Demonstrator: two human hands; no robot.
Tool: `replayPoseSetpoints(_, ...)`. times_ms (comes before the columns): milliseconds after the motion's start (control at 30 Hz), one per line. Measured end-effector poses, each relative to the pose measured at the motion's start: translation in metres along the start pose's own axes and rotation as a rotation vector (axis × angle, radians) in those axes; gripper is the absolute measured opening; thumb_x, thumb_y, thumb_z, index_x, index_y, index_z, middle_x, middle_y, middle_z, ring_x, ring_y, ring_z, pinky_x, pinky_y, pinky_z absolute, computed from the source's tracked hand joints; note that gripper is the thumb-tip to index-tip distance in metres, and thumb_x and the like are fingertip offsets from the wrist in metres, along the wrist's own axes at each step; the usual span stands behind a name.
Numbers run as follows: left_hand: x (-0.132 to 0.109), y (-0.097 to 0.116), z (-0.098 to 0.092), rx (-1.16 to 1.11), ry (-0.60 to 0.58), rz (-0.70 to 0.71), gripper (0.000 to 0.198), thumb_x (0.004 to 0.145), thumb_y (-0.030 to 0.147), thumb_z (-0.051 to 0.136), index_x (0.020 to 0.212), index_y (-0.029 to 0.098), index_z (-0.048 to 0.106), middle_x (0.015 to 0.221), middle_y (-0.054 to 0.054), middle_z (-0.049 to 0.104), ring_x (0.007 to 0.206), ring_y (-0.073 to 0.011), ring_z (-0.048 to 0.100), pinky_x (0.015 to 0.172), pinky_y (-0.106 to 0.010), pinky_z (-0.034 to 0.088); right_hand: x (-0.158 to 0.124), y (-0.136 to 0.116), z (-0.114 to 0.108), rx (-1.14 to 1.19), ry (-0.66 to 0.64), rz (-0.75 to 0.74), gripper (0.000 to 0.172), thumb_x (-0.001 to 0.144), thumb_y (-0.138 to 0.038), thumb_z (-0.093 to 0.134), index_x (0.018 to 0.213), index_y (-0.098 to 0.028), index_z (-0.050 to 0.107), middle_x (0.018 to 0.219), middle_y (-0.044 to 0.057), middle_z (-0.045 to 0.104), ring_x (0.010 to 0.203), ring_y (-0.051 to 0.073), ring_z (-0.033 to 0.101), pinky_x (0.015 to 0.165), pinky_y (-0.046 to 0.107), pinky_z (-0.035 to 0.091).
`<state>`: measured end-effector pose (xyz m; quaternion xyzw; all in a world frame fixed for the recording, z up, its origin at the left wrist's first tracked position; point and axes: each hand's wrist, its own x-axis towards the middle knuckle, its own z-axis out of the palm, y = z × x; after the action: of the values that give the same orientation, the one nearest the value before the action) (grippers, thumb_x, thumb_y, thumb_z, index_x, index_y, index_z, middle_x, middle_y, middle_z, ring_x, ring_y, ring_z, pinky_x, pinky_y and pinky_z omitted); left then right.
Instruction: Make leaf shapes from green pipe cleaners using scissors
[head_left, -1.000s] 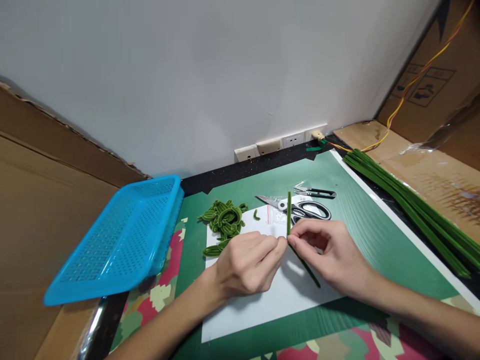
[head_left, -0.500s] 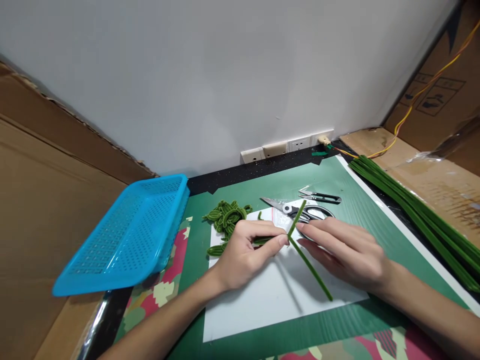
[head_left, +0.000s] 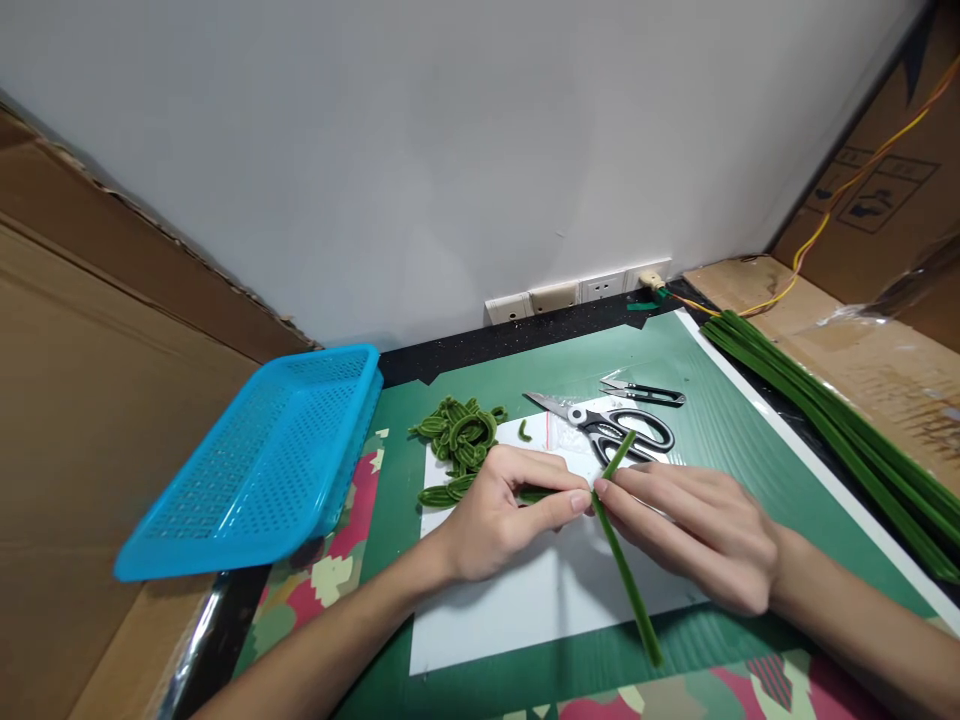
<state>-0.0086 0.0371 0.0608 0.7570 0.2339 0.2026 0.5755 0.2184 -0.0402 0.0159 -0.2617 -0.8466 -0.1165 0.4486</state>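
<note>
Left hand (head_left: 495, 515) and right hand (head_left: 697, 535) fingers pinch the stem (head_left: 632, 590) at its bend. It looks light and pliable, best held close beside the bend.

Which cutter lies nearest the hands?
The large black-handled scissors, just beyond the right hand; the small thread snips lie farther back, on the green mat.

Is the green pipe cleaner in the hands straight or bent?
Bent: the pipe cleaner kinks where left hand and right hand pinch it.
</note>
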Motion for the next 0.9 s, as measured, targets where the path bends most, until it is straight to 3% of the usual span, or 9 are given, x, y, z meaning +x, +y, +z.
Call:
replayPoseSetpoints(133, -0.002, 0.0, 0.001, 0.071, 0.004, 0.057, 0.029, 0.101, 0.019, 0.067, 0.075, 0.011, 0.078, 0.064, 0.0, 0.057, 0.062, -0.0116, 0.047, 0.061, -0.028, 0.037, 0.003, -0.003, 0.003, -0.008, 0.009, 0.0, 0.024, 0.099, 0.001, 0.052, 0.115, 0.006, 0.069, 0.086, 0.02, 0.076, 0.073, 0.025, 0.07, 0.061, 0.037, 0.056)
replayPoseSetpoints(233, -0.004, 0.003, 0.002, 0.172, 0.016, 0.18, 0.025, 0.1, 0.015, 0.065, 0.081, 0.01, 0.079, 0.066, -0.003, 0.063, 0.061, -0.0125, 0.052, 0.058, -0.027, 0.039, 0.004, -0.011, 0.009, 0.076, 0.049, 0.138, 0.021, 0.099, 0.001, 0.054, 0.113, -0.001, 0.07, 0.082, 0.015, 0.074, 0.069, 0.021, 0.067, 0.057, 0.032, 0.052)
replayPoseSetpoints(367, -0.006, 0.007, 0.001, 0.377, 0.034, 0.386, 0.022, 0.1, 0.007, 0.06, 0.085, 0.01, 0.077, 0.067, -0.003, 0.062, 0.057, -0.0118, 0.048, 0.053, -0.027, 0.036, 0.012, -0.023, 0.011, 0.345, 0.106, 0.488, 0.015, 0.1, -0.003, 0.058, 0.1, -0.013, 0.071, 0.081, 0.008, 0.071, 0.068, 0.016, 0.064, 0.058, 0.028, 0.051)
replayPoseSetpoints(500, -0.005, 0.0, -0.002, 0.712, 0.02, 0.618, 0.022, 0.097, 0.004, 0.053, 0.09, 0.009, 0.074, 0.064, 0.0, 0.052, 0.054, -0.0141, 0.04, 0.049, -0.032, 0.032, 0.019, -0.027, 0.012, 0.656, 0.039, 0.903, 0.02, 0.1, -0.018, 0.065, 0.08, -0.017, 0.07, 0.07, 0.002, 0.063, 0.061, 0.013, 0.055, 0.054, 0.025, 0.044)
replayPoseSetpoints(633, -0.003, -0.011, -0.002, 1.06, 0.037, 0.825, 0.026, 0.096, 0.004, 0.047, 0.089, 0.008, 0.073, 0.063, -0.002, 0.053, 0.052, -0.0171, 0.043, 0.048, -0.034, 0.035, 0.013, -0.022, 0.022, 1.158, 0.014, 1.328, 0.029, 0.092, -0.039, 0.08, 0.076, -0.018, 0.067, 0.054, -0.005, 0.049, 0.046, 0.008, 0.039, 0.042, 0.021, 0.03)
replayPoseSetpoints(700, -0.003, -0.013, -0.002, 1.186, 0.018, 0.912, 0.029, 0.097, 0.002, 0.045, 0.088, 0.007, 0.073, 0.064, -0.005, 0.058, 0.053, -0.0183, 0.047, 0.048, -0.035, 0.038, 0.009, -0.018, 0.028, 1.394, 0.023, 1.453, 0.035, 0.088, -0.045, 0.083, 0.077, -0.018, 0.066, 0.051, -0.008, 0.044, 0.041, 0.006, 0.03, 0.038, 0.02, 0.026)
replayPoseSetpoints(800, -0.004, -0.014, -0.001, 1.153, 0.041, 0.899, 0.031, 0.099, 0.004, 0.044, 0.089, 0.008, 0.073, 0.063, -0.004, 0.058, 0.053, -0.0179, 0.047, 0.047, -0.034, 0.037, 0.005, -0.013, 0.028, 1.42, -0.046, 1.455, 0.034, 0.09, -0.044, 0.083, 0.077, -0.018, 0.066, 0.052, -0.008, 0.046, 0.04, 0.006, 0.03, 0.037, 0.02, 0.027)
replayPoseSetpoints(900, -0.004, -0.011, 0.001, 0.85, 0.1, 0.64, 0.027, 0.101, 0.009, 0.048, 0.091, 0.011, 0.073, 0.064, -0.002, 0.057, 0.053, -0.0151, 0.046, 0.049, -0.031, 0.036, 0.003, -0.011, 0.019, 1.022, -0.111, 1.223, 0.022, 0.099, -0.033, 0.073, 0.083, -0.018, 0.07, 0.059, -0.003, 0.057, 0.046, 0.009, 0.047, 0.043, 0.022, 0.038)
